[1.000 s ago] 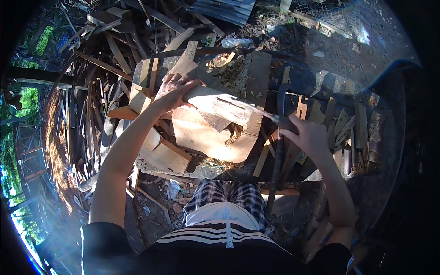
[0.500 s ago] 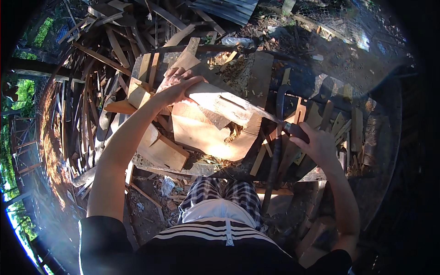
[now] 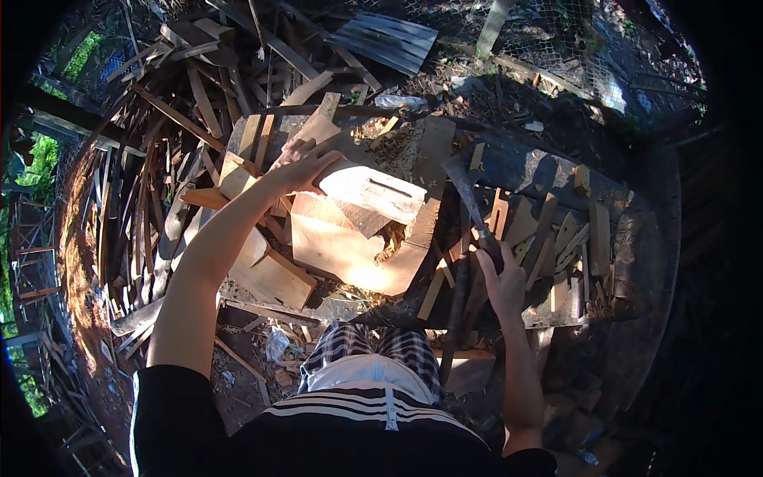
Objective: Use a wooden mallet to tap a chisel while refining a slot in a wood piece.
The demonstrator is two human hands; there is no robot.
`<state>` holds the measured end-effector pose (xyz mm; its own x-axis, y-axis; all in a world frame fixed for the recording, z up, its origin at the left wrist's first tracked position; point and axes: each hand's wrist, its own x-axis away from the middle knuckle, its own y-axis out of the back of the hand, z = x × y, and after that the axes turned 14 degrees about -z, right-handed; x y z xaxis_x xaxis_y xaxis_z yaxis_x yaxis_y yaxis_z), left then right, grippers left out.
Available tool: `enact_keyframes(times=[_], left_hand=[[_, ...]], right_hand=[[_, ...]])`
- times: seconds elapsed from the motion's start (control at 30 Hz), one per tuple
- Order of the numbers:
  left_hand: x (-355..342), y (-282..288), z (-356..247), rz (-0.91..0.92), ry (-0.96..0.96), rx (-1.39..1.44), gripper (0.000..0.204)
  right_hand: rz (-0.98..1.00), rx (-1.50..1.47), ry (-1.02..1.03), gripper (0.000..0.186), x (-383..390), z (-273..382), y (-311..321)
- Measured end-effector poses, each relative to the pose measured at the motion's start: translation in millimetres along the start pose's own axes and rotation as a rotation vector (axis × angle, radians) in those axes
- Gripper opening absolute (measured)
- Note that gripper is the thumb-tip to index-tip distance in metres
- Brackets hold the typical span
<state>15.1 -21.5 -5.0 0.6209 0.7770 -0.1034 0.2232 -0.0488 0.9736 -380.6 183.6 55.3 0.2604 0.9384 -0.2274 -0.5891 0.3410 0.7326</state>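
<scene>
My left hand is closed over the far-left end of a pale wooden block. A long narrow slot runs through the block near its right end, which is free. Beneath it is a larger, sunlit slab of wood. My right hand grips the dark handle of a broad-bladed knife, like a machete. Its blade points up and away, widening toward the tip, to the right of the block and apart from it.
Wood pieces and a curved dark rod lie on the worktable's right side. Wood shavings sit by the slab. Scrap wood is heaped at left; a corrugated sheet lies beyond the table.
My right hand has moved left and nearer to me. The knife blade has swung away from the wooden block and now points up. My left hand stays on the block.
</scene>
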Motion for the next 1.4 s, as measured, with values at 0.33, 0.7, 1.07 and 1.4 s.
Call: enact_keyframes(times=[0.33,0.7,1.07,1.4], left_hand=[[83.0,9.2,-93.5,0.052,0.601,0.394,0.100],[155.0,-69.7,-97.8,0.048,1.108,2.502,0.094],[169.2,-6.0,-98.3,0.092,0.942,1.111,0.068],[85.4,16.4,-78.6,-0.332,0.179,-0.222,0.081]], right_hand=[[0.065,0.185,-0.343,0.047,116.3,-18.6,41.8],[0.026,0.168,-0.276,0.045,158.1,10.2,16.6],[-0.008,0.091,-0.376,0.041,174.8,17.0,14.0],[-0.078,-0.104,-0.501,0.029,178.3,14.4,-1.0]])
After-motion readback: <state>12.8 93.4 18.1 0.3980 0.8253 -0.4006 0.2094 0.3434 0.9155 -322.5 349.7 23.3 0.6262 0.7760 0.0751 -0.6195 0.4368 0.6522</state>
